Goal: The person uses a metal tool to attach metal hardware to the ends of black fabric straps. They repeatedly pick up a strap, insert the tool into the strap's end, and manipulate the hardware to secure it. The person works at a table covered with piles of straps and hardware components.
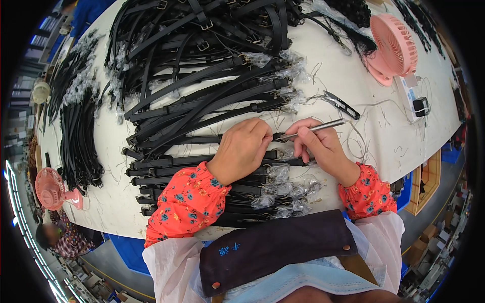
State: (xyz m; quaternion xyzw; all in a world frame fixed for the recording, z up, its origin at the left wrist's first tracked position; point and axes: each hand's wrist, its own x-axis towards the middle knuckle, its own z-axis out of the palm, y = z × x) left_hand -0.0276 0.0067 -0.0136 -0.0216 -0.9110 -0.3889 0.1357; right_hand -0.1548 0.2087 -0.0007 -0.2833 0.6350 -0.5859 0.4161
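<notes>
My left hand (241, 150) is closed in a pinch on the end of a black strap (199, 140), one of several belts laid side by side across the table. My right hand (322, 146) grips a slim silver metal tool (327, 125); its tip points at the strap end beside my left fingertips. The strap's small metal fitting (278, 136) shows between both hands, partly covered by fingers. Clear plastic wrap (278, 174) covers the ends of neighbouring belts just below my hands. A black-handled cutting tool (341, 105) lies beyond my right hand.
A large heap of black buckled belts (202, 30) fills the far side of the white table (384, 136). More strap bundles (78, 136) lie left. Pink fans stand at the right (391, 48) and left (53, 189). A power strip (408, 96) with cables lies by the right fan. Loose threads are scattered about.
</notes>
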